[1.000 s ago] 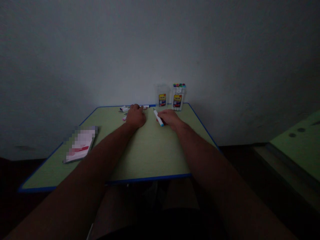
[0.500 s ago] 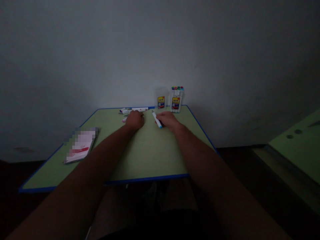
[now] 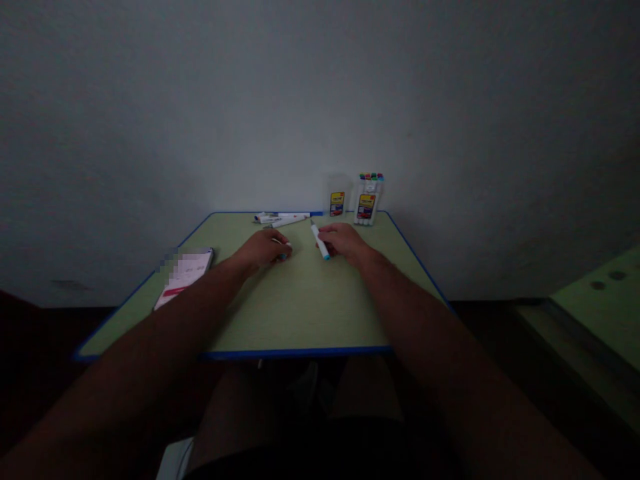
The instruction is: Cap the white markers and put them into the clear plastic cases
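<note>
My right hand (image 3: 343, 240) holds a white marker (image 3: 320, 241) between thumb and fingers, tilted. Its blue end points toward me, and a thin dark tip shows at the far end. To the left, my left hand (image 3: 265, 248) is closed on a small white-and-blue piece (image 3: 285, 256). The fingers hide most of that piece, so I cannot make out whether it is a cap or a whole marker. Behind the left hand, several loose white markers (image 3: 283, 219) lie in a pile near the table's back edge.
A clear plastic case (image 3: 337, 203) with a yellow label stands at the back edge. Beside it is a similar case filled with colour-topped markers (image 3: 367, 203). A booklet (image 3: 190, 270) lies on the left of the green table (image 3: 305, 313), which has a blue rim. A wall rises behind.
My left hand has left the marker pile and come nearer to me, with the white-and-blue piece in its fingers. My right hand still holds its marker. The view has shifted slightly left.
</note>
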`<state>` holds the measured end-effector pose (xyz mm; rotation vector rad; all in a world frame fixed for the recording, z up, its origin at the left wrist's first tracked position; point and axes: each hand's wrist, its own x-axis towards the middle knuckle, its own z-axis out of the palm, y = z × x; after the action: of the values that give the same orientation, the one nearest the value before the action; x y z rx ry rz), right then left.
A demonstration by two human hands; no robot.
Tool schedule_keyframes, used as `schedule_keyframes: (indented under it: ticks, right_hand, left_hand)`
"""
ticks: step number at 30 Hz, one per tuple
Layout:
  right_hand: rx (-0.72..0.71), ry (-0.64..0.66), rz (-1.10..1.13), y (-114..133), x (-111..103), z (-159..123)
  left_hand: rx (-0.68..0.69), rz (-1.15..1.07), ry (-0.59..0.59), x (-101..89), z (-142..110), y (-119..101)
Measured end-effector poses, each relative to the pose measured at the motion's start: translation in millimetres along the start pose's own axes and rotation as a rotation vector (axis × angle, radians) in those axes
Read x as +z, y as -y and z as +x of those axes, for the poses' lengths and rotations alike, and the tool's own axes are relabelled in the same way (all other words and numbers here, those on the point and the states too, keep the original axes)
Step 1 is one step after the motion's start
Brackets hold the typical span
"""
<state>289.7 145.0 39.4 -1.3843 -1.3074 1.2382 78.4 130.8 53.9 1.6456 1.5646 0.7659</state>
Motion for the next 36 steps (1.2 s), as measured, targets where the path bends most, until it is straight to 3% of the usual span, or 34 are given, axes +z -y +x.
schedule_keyframes:
  ticks: [3, 7, 27, 36]
  right_hand:
    - [0.020, 0.018, 0.061, 1.9, 2.8, -3.9]
    - [0.043, 0.017, 0.096, 5.4, 6.8, -7.4]
    - [0.048, 0.041, 0.108, 4.4, 11.5, -9.9]
    - [0.042, -0.008, 0.066, 4.1, 12.8, -9.1]
  left_hand:
    - [-0.105, -0.408, 0.018, 1.9, -6.6, 0.3]
    - [-0.128, -0.590, 0.047, 0.5, -10.9, 0.9]
    - [-0.194, -0.701, 0.122, 0.4, -13.2, 4.7]
    - [-0.200, -0.707, 0.154, 0.7, -13.1, 5.5]
